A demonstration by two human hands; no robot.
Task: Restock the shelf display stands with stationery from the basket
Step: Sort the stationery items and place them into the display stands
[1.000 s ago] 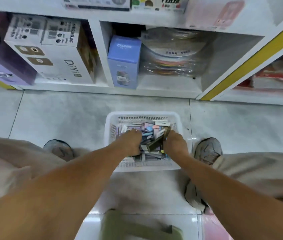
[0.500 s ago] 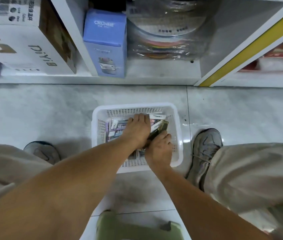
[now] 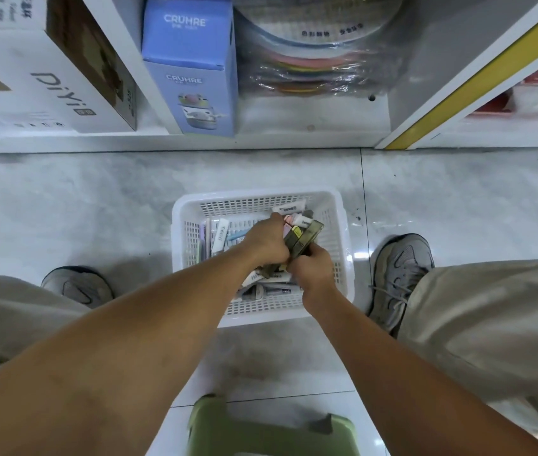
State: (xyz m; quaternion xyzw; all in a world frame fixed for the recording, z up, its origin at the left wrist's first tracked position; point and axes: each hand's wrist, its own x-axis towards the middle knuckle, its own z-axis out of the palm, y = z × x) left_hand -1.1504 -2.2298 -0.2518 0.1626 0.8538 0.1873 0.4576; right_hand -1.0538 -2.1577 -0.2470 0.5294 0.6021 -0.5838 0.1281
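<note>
A white perforated basket (image 3: 262,205) sits on the pale tiled floor (image 3: 96,199), between the person's two grey shoes, the left shoe (image 3: 78,286) well apart from the basket's left wall and the right shoe (image 3: 401,274) near its right wall. The basket holds a loose heap of small stationery packs (image 3: 221,235), white, lilac and pink, too jumbled to count; several lie along its left wall, a few poke up toward its far right corner, and more lie under the hands toward its near edge. Both hands are down inside the basket. The left hand (image 3: 267,241) has its fingers curled round a bundle of packs (image 3: 304,236), among them a dark olive-coloured one that sticks out toward the far right corner. The right hand (image 3: 313,269) grips the near end of the same bundle, touching the left hand. Beyond the basket, the bottom shelf (image 3: 310,133) of a white unit carries one white box printed "DiYi" (image 3: 47,80) in its left compartment, and in the next compartment one blue box printed "CRUHRE" (image 3: 192,64) against the left divider, with one plastic-wrapped stack of coloured round items (image 3: 317,57) beside it. A yellow strip (image 3: 478,80) edges the neighbouring unit to the right. At the near edge of the floor stands one green stool (image 3: 271,432), partly cut off.
</note>
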